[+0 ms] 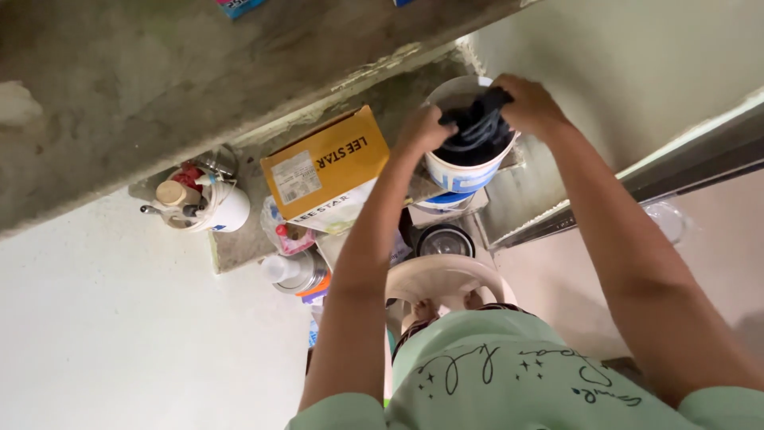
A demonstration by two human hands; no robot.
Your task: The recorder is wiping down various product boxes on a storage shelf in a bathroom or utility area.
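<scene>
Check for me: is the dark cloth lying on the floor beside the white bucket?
No, the dark cloth is bunched inside the top of the white bucket, with the left hand and right hand both gripping it there.

— Any packaging down there?
— A yellow rectangular cardboard box [326, 163] lies on the concrete floor, left of the white plastic bucket [464, 171].
— Labels?
— A white paper label [295, 177] on the box's lid, and blue printing across the bucket's wall.
</scene>
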